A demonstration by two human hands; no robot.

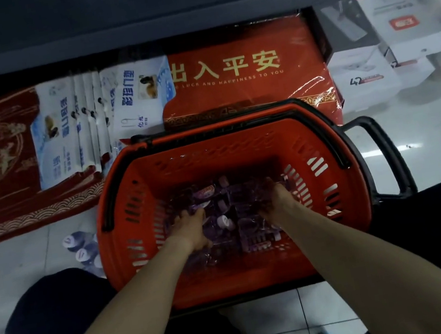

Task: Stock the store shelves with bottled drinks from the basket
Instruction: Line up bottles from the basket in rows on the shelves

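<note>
The red basket point(220, 155) encloses the left grip point(192, 233) and right grip point(276, 201); purple, white-capped bottles point(226, 222) lie heaped beneath and between them. Dim blur hides how each grip closes among the plastic; whether either holds a bottle cannot be told; spare bottles point(80, 246) sit outside, left of the left grip.

Both arms are out front, bare to the elbow, reaching down and away from the body. The left forearm point(135, 295) angles in from the near left, the right forearm point(356, 246) from the near right, and they converge as they go. The left hand point(192, 230) is back-up, knuckles high, fingers bent downward. The right hand point(276, 198) is a touch farther out, also back-up, fingertips tucked under and hidden. Grip can't be judged on either. Wrists fairly straight, hands apart.
</note>
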